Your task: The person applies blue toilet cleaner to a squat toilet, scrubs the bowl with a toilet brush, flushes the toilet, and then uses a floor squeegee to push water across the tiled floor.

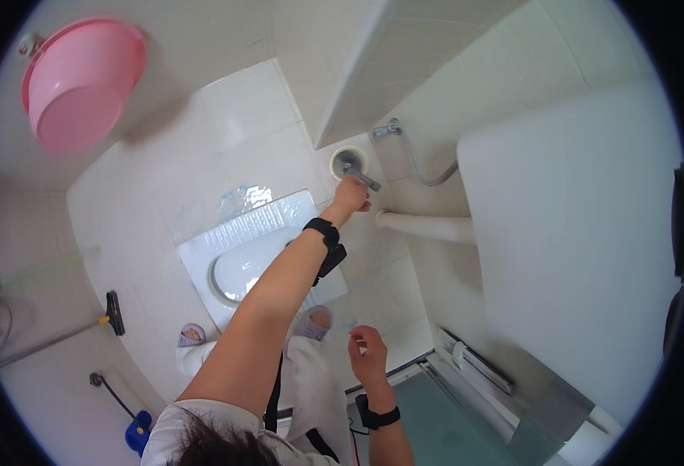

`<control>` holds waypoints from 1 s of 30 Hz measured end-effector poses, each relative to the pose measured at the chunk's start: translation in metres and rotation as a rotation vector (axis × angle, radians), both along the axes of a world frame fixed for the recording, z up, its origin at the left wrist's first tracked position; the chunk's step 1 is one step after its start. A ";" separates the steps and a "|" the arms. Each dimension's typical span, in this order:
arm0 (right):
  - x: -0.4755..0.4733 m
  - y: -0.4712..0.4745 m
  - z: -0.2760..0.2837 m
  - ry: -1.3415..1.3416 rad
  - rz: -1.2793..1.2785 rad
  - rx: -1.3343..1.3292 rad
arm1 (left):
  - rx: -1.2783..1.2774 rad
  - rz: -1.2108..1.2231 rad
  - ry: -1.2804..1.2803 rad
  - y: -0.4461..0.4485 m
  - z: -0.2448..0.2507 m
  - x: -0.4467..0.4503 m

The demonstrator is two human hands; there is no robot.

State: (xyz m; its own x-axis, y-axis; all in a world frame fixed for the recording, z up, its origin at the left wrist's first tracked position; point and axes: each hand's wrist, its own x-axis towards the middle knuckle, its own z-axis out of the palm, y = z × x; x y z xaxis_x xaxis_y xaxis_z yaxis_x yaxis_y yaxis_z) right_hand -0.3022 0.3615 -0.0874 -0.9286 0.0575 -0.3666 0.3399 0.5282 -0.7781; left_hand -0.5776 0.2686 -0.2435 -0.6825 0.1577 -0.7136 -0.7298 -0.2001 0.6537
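Observation:
My left hand (351,195) reaches far forward, with its fingers closed around a grey handle (371,183). The handle's other end is over or in a small round off-white container (334,158) with a grey inside, set on the floor in the corner. What the handle belongs to is too small to tell. My right hand (368,354) hangs over the floor tiles at my right side, loosely curled and holding nothing. Beneath my left forearm lies a white ceramic squat toilet (202,262), wet and partly hidden by the arm.
A pink plastic basin (82,81) hangs on the left wall. A floor squeegee (114,313) leans at the left, near a blue hanging item (139,434). Along the right run a wall tap (386,129), a white pipe (426,226) and a large white panel (569,233). Water wets the tiles (257,196).

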 end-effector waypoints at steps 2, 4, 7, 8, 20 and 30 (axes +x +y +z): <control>0.007 -0.017 0.002 0.021 0.059 -0.013 | -0.031 -0.025 0.066 -0.012 0.004 0.020; 0.012 -0.036 0.007 -0.024 0.088 0.002 | -0.002 0.054 -0.032 -0.036 0.005 0.049; 0.014 -0.066 0.013 -0.032 0.166 -0.002 | 0.005 0.033 -0.125 -0.104 -0.007 0.105; 0.013 -0.077 0.014 -0.018 0.201 -0.018 | 0.004 0.035 -0.187 -0.137 -0.012 0.127; 0.034 -0.243 0.035 -0.133 0.579 0.028 | -0.709 1.340 -0.346 -0.630 0.084 0.500; 0.100 -0.478 0.080 -0.118 0.769 -0.033 | -1.062 1.601 -0.014 -0.926 0.249 0.634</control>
